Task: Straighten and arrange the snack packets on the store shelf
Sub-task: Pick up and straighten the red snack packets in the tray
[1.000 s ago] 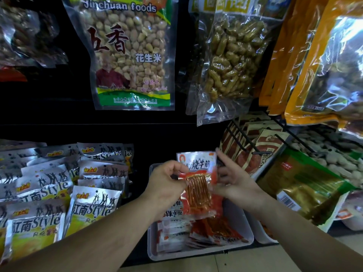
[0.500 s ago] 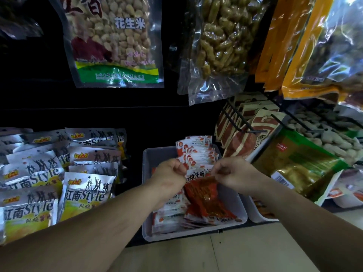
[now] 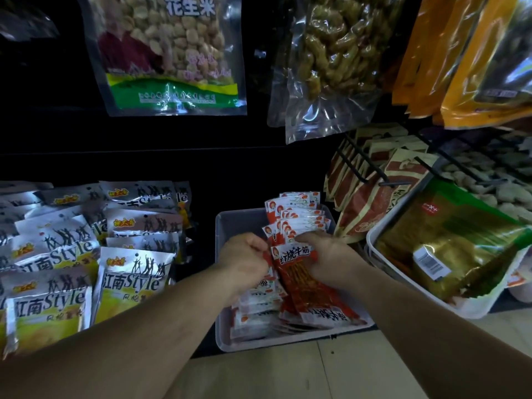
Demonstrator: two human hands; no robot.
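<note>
Beige floor tiles (image 3: 339, 375) fill the bottom of my feed, and both bare forearms reach over them to the lowest shelf. A clear plastic tray (image 3: 259, 344) sits at the shelf's front edge. Over its middle my operator's left hand (image 3: 244, 260) and right hand (image 3: 331, 260) grasp one red snack packet (image 3: 293, 272). The left fingers curl and pinch its left edge, and the right fingers curl over its upper right corner. The packet leans with its white header up, above loose packets (image 3: 256, 309) lying flat in the front of the tray. Behind the hands, a row of matching packets (image 3: 299, 217) stands upright at the back of the tray. Left of the tray, silver-and-yellow packets (image 3: 129, 280) overlap in rows. To the right, a white basket (image 3: 417, 289) holds a gold-and-green bag (image 3: 449, 240). Behind the basket, brown-and-red packets (image 3: 368, 203) hang on black wire hooks. The shelf's back panel (image 3: 201, 156) is very dark. Higher up hang a bag of shelled peanuts (image 3: 169, 53), a clear bag of peanuts in the shell (image 3: 331, 53) and orange bags (image 3: 449, 53). The lighting is dim throughout.
</note>
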